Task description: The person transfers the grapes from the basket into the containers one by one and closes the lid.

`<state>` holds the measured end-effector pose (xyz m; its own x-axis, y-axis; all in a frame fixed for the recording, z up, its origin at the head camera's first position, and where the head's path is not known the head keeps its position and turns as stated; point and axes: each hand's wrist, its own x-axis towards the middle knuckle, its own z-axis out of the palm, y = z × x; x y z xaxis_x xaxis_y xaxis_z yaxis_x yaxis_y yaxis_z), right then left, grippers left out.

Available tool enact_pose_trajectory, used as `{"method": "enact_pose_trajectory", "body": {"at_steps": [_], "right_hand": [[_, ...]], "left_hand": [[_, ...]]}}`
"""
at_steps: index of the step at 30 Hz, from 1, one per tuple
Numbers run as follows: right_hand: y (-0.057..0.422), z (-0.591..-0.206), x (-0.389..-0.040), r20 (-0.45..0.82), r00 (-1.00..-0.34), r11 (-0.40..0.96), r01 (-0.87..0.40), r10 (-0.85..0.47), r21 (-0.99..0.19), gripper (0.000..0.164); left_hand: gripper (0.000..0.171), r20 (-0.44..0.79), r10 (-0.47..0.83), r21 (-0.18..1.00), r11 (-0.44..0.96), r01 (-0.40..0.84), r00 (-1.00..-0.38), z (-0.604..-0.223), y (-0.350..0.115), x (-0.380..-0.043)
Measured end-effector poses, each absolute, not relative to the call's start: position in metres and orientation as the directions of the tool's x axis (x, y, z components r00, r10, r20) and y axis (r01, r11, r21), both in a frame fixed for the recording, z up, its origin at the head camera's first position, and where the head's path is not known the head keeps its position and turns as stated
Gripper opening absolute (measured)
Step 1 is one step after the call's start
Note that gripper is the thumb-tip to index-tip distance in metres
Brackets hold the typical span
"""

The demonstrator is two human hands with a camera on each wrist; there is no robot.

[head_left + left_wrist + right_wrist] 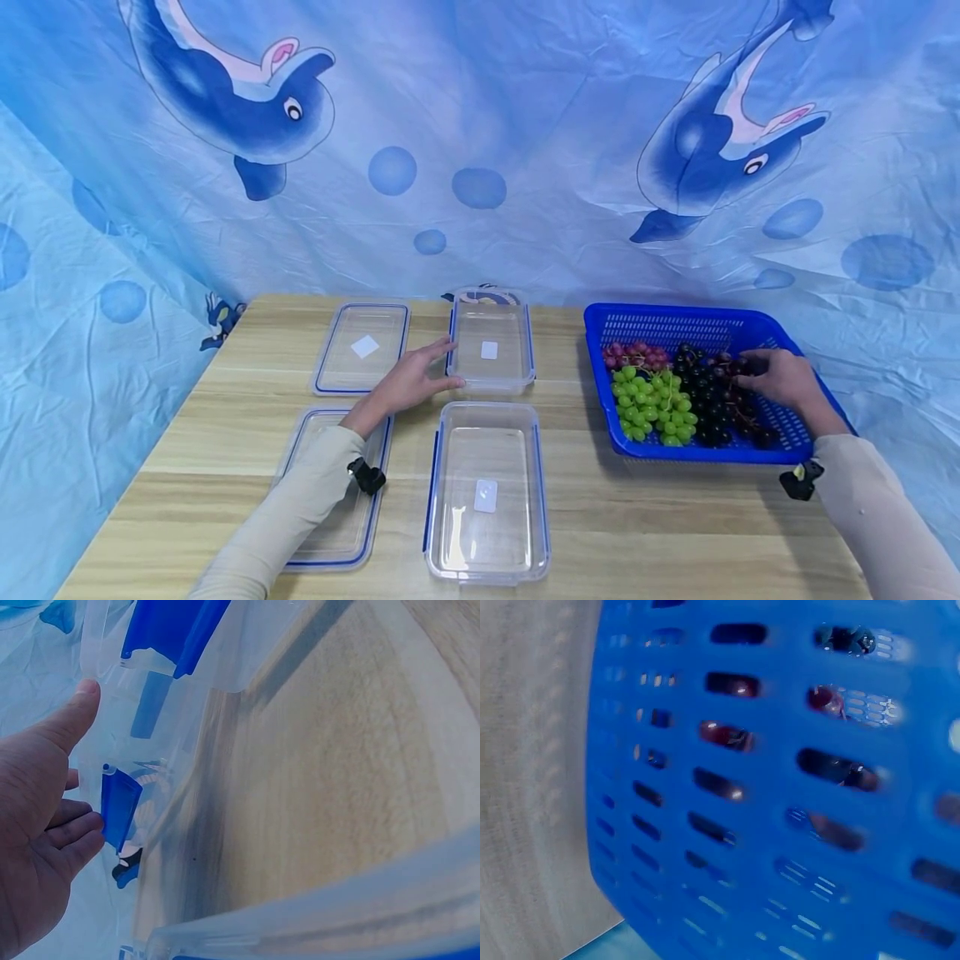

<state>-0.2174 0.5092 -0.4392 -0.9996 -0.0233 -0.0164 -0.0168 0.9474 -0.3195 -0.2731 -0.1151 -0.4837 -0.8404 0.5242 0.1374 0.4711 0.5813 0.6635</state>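
In the head view my left hand (411, 380) is at the left side of the far clear plastic container (489, 329), fingers extended. The left wrist view shows its fingertips by the blue clips (120, 806); whether they touch is unclear. My right hand (783, 379) reaches into the blue basket (682, 452), thumb and fingers around some dark red grapes (738, 400). Beside them lie black grapes (712, 406), green grapes (652, 406) and red grapes (636, 356). In the right wrist view the basket's slotted wall (772, 802) hides that hand.
A larger clear container (487, 454) stands nearer on the wooden table (615, 533). To the left lie a smaller clear lid (365, 325) and a larger lid (337, 525), the latter partly under my left forearm. A blue dolphin-print cloth (525, 100) hangs behind the table.
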Motion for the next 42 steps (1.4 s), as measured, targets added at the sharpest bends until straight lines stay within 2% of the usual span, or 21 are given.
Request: {"method": "enact_pose_trajectory", "body": {"at_steps": [8, 16, 29, 42], "right_hand": [[0.506, -0.44, -0.219, -0.012, -0.999, 0.959, -0.043, -0.048, -0.281, 0.068], [0.505, -0.439, -0.216, 0.044, -0.997, 0.963, -0.065, -0.056, -0.263, 0.05], [0.509, -0.435, -0.2, 0.18, -0.983, 0.937, -0.104, -0.045, -0.333, 0.046], [0.504, -0.411, -0.186, 0.329, -0.943, 0.947, -0.141, -0.04, -0.289, 0.041]], "left_hand": [[0.083, 0.139, 0.52, 0.66, 0.586, 0.47, -0.843, -0.484, -0.115, -0.274], [0.083, 0.136, 0.532, 0.671, 0.571, 0.473, -0.836, -0.484, -0.116, -0.273], [0.081, 0.14, 0.518, 0.684, 0.565, 0.46, -0.844, -0.485, -0.117, -0.273], [0.081, 0.143, 0.497, 0.691, 0.569, 0.446, -0.856, -0.486, -0.116, -0.273]]}}
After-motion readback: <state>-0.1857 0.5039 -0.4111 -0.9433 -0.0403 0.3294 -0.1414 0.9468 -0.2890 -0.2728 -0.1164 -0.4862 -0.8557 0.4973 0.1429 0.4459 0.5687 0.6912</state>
